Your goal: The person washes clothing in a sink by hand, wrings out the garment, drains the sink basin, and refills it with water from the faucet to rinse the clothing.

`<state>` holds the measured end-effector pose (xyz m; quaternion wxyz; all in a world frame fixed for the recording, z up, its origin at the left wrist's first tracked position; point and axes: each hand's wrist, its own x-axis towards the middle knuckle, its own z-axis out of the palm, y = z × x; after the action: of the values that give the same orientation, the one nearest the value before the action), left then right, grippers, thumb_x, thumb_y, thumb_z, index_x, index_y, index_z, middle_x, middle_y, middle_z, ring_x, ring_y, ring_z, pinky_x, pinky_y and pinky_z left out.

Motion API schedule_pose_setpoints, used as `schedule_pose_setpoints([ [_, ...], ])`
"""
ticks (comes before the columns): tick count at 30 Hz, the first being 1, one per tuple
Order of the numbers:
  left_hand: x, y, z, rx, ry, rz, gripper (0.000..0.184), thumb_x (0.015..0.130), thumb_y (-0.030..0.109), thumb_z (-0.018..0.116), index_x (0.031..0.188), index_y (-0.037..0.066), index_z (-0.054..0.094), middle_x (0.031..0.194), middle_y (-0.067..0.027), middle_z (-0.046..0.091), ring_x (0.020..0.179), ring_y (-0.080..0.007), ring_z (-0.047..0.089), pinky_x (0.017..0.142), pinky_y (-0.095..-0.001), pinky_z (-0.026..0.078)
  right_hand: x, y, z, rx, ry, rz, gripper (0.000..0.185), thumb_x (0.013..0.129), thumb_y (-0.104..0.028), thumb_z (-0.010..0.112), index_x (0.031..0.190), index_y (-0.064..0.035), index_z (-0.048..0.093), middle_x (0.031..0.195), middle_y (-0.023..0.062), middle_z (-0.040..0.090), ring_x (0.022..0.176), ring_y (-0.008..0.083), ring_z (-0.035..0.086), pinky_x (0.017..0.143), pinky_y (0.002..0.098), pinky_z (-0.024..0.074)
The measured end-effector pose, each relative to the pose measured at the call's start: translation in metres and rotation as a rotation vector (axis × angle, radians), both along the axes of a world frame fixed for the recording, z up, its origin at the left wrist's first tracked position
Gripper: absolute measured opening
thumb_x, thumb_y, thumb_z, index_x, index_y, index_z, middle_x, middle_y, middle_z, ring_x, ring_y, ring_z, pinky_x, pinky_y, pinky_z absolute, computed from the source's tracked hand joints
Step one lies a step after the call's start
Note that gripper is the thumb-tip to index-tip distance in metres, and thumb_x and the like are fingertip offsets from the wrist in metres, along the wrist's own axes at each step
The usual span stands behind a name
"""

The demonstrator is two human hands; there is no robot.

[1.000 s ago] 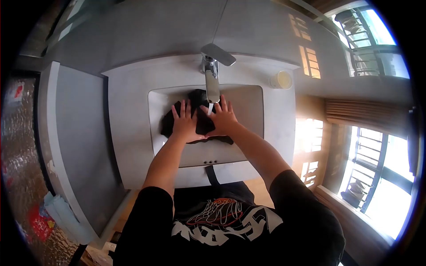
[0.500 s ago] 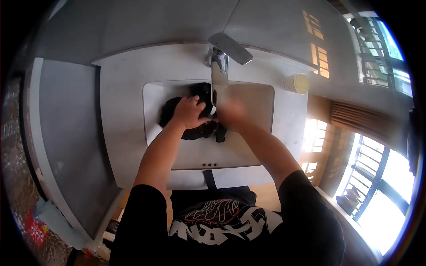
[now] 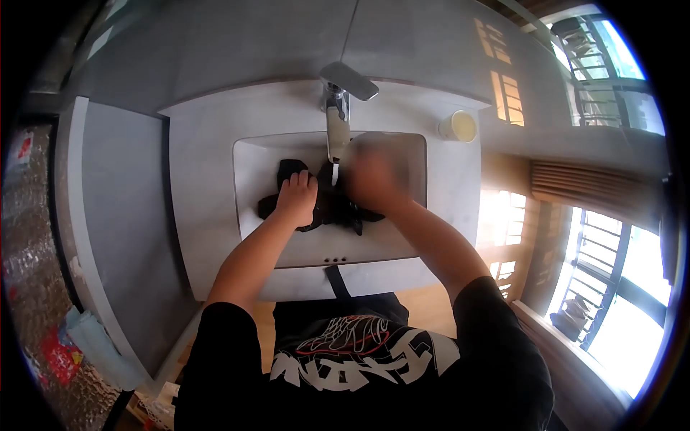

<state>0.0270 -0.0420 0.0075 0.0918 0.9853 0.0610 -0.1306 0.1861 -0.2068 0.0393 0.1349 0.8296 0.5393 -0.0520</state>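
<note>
A dark cloth (image 3: 332,210) lies bunched in the white sink (image 3: 302,253), under the chrome faucet (image 3: 338,126), from whose spout a thin stream of water runs. My left hand (image 3: 298,197) has its fingers curled over the left part of the cloth and grips it. To the right of the spout is my right hand (image 3: 374,181), at the cloth's right side. Motion smears its fingers, so their shape and anything between them cannot be made out.
A pale yellowish cup (image 3: 458,127) stands on the counter at the back right. A grey panel (image 3: 129,230) is at the left, a barred window (image 3: 600,266) at the right. Light blue cloth (image 3: 104,348) hangs at the lower left.
Both hands lay spread on the cloth at first. Since then my left hand has curled its fingers on it, and my right hand has moved to the right. The cloth has changed shape.
</note>
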Motion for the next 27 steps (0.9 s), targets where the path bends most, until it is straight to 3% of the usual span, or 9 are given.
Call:
schedule_pose_setpoints([
  [3,0.013,-0.004,-0.005,-0.113,0.183,0.086,0.069,0.062,0.01,0.074,0.127,0.006,0.051,0.134,-0.0215,0.045,0.117,-0.0384,0.049,0.094,-0.044,0.049,-0.008,0.0,-0.015,0.171,0.064,-0.067,0.043,0.079,-0.036,0.074,0.111,-0.0095,0.064,0.112,0.0116,0.061,0.103,0.0287,0.061,0.077,0.0413,0.0536],
  [8,0.016,-0.005,-0.019,-0.335,0.324,0.229,0.049,0.073,0.007,0.068,0.12,0.005,0.056,0.109,-0.0216,0.063,0.1,-0.0408,0.065,0.087,-0.0471,0.055,-0.007,-0.001,-0.009,0.147,0.077,-0.154,0.021,0.087,-0.021,0.065,0.101,-0.0059,0.065,0.11,0.0141,0.062,0.092,0.0273,0.063,0.071,0.0386,0.0548],
  [15,-0.001,-0.007,0.045,-0.161,0.186,0.467,0.046,0.077,0.012,0.07,0.119,0.003,0.055,0.109,-0.0193,0.063,0.111,-0.0354,0.061,0.089,-0.0457,0.053,-0.008,-0.042,0.021,0.746,0.088,-0.175,0.017,0.091,-0.014,0.059,0.098,0.0009,0.063,0.1,0.0168,0.061,0.094,0.0343,0.06,0.076,0.0432,0.0507],
  [16,0.002,-0.009,0.056,-0.094,0.225,0.425,0.063,0.074,0.019,0.078,0.127,0.001,0.052,0.115,-0.0189,0.062,0.116,-0.0361,0.058,0.094,-0.0434,0.051,-0.014,-0.051,0.026,0.706,0.111,-0.155,0.015,0.09,-0.013,0.06,0.096,0.0005,0.064,0.101,0.0174,0.061,0.094,0.0352,0.058,0.078,0.0439,0.0494],
  [19,0.01,-0.001,0.074,-0.764,0.044,0.215,0.089,0.066,0.023,0.088,0.141,0.003,0.043,0.137,-0.0184,0.052,0.124,-0.0346,0.053,0.106,-0.0429,0.042,-0.028,-0.071,0.021,0.729,0.267,-0.117,0.009,0.087,-0.009,0.064,0.092,-0.0014,0.065,0.103,0.018,0.059,0.095,0.036,0.057,0.08,0.0443,0.0482],
  [20,0.011,-0.007,0.078,-1.41,0.087,0.3,0.095,0.065,0.025,0.091,0.144,0.003,0.042,0.139,-0.0136,0.053,0.125,-0.026,0.052,0.106,-0.0385,0.042,-0.034,-0.076,0.015,0.753,0.325,-0.118,0.008,0.085,-0.008,0.065,0.09,-0.002,0.066,0.103,0.018,0.059,0.096,0.036,0.057,0.081,0.0442,0.0483],
  [21,0.019,-0.016,0.083,-1.782,0.084,0.363,0.077,0.073,0.019,0.086,0.138,0.003,0.049,0.128,-0.0087,0.061,0.117,-0.0197,0.056,0.103,-0.035,0.043,-0.042,-0.072,0.01,0.765,0.368,-0.136,0.008,0.083,-0.007,0.067,0.089,-0.0025,0.066,0.103,0.0179,0.059,0.098,0.0362,0.057,0.082,0.0443,0.0487],
  [24,0.039,-0.032,0.052,-1.701,0.16,0.781,0.043,0.078,0.012,0.077,0.116,0.004,0.06,0.103,-0.0068,0.068,0.099,-0.0195,0.064,0.089,-0.0339,0.049,-0.06,-0.061,0.009,0.766,0.476,-0.181,0.018,0.076,-0.006,0.072,0.093,-0.0048,0.065,0.11,0.0182,0.056,0.105,0.0365,0.057,0.086,0.0441,0.0497],
  [27,0.052,-0.031,0.031,-1.692,0.087,0.802,0.029,0.08,0.004,0.057,0.108,0.004,0.064,0.097,-0.0063,0.067,0.089,-0.0196,0.064,0.08,-0.0322,0.051,-0.062,-0.063,0.015,0.696,0.592,-0.23,0.042,0.071,-0.01,0.079,0.11,-0.0082,0.062,0.129,0.0187,0.046,0.115,0.0365,0.054,0.094,0.0432,0.0501],
])
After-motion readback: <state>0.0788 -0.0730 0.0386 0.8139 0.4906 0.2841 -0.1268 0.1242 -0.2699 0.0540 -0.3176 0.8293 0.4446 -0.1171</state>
